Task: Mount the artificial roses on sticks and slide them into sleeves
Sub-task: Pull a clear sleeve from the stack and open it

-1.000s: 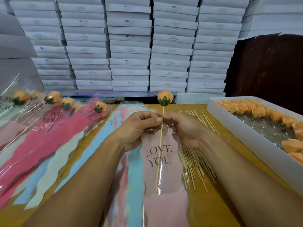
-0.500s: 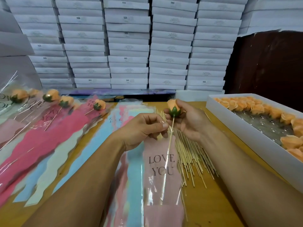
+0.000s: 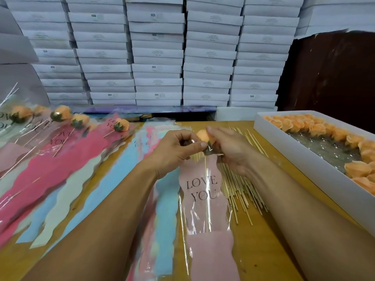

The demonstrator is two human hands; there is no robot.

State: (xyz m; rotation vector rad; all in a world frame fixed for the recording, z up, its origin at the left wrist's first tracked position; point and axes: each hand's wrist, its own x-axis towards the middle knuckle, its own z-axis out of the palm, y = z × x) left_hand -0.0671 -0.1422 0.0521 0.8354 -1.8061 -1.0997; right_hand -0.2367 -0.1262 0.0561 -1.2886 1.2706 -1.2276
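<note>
An orange artificial rose (image 3: 203, 135) on a thin wooden stick (image 3: 206, 199) sits in a pink "LOVE YOU" sleeve (image 3: 205, 191), the stick running down inside the clear film. My left hand (image 3: 174, 149) pinches the sleeve's clear mouth just left of the rose. My right hand (image 3: 229, 149) holds the rose head and the sleeve's top from the right. The flower is partly hidden by my fingers.
Loose sticks (image 3: 241, 185) lie fanned under my right wrist. A white box (image 3: 304, 159) of orange rose heads stands at the right. Finished sleeved roses (image 3: 60, 138) and a pile of empty coloured sleeves (image 3: 162, 199) cover the left and middle. Stacked white boxes (image 3: 158, 53) line the back.
The rose has gone down: a second ago it stood well above my hands, now its head is at the sleeve's mouth and the stick reaches far deeper into the sleeve.
</note>
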